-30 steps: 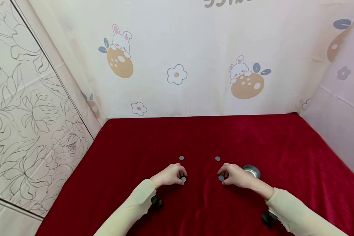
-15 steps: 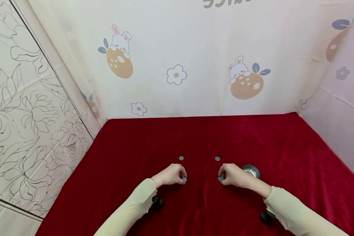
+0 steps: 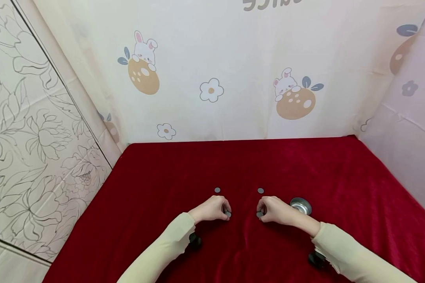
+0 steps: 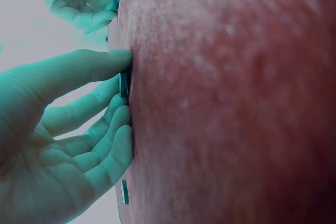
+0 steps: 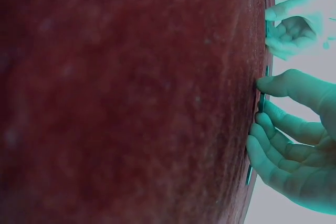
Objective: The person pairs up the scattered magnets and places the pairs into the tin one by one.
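Observation:
On the red cloth my left hand [image 3: 212,208] pinches a small flat grey disc [image 3: 228,214] between thumb and fingertips. The left wrist view has that disc [image 4: 124,84] edge-on, at the cloth's surface. Facing it, my right hand [image 3: 275,210] pinches a matching grey disc [image 3: 259,214], whose thin edge [image 5: 262,102] shows between thumb and forefinger in the right wrist view. A short gap separates the two held discs. Farther back lie two more grey discs, one beyond the left hand [image 3: 217,190] and one beyond the right [image 3: 260,190].
A shiny metal bowl [image 3: 301,206] stands just behind the right wrist, partly hidden by it. Red velvet cloth [image 3: 184,169] covers the table, with light creases in the middle. A printed curtain [image 3: 248,114] closes off the back.
Both hands have come closer together: the left moved right and the right moved left, each with its disc. Their fingers have closed more firmly on the discs. The far discs stayed put.

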A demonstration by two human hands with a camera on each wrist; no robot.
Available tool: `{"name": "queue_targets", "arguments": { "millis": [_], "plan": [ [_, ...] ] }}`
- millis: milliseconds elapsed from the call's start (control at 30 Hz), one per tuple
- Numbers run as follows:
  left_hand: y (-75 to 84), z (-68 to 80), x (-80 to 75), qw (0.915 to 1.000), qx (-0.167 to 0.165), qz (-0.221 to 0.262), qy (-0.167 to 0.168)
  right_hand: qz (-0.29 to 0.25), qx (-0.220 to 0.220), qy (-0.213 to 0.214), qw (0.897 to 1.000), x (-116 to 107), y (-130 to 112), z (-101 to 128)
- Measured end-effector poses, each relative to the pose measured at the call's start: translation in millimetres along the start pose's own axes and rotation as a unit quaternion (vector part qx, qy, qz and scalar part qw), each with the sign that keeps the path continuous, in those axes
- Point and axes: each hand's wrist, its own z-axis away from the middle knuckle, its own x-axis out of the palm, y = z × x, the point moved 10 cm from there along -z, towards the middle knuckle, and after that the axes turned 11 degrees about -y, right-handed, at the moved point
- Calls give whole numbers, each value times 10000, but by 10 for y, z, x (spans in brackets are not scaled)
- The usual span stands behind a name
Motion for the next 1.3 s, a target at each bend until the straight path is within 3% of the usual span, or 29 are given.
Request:
{"name": "queue_targets", "arguments": {
  "millis": [1300],
  "plan": [
    [199,-266,88,9997,117,-204,-30,171,14,-171,9997,139,-150,-282]
  ]
}}
